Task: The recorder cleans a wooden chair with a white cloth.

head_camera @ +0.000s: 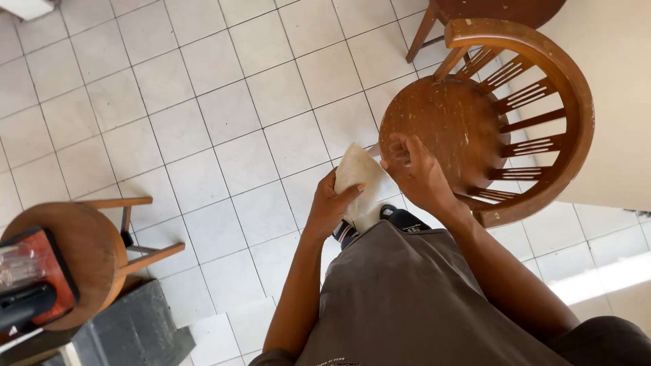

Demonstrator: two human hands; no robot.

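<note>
The person stands over a round-seated wooden chair [475,115] at the right of the frame, and both hands meet at its near edge, centre frame. The left hand [330,203] is closed on a pale folded sheet [358,177], thumb across its lower face and fingers behind; it looks like sandpaper or a cloth, but the surface is too plain to tell which. The right hand [415,171] is curled, its fingers on the sheet's upper right corner just beside the seat rim; whether it pinches the sheet or only steadies it cannot be told. The sheet hangs over the tiled floor [224,115], touching neither seat nor floor as far as can be seen. The seat shows pale scuffs and worn patches. Judgement: the step in hand appears to be folding or readying the sheet before it goes to the seat; the next move would call for a flat, firm hold and the sheet pressed to the worn wood. A stool [81,257] carrying a red and black tool [34,278] stands at lower left, well apart.
</note>
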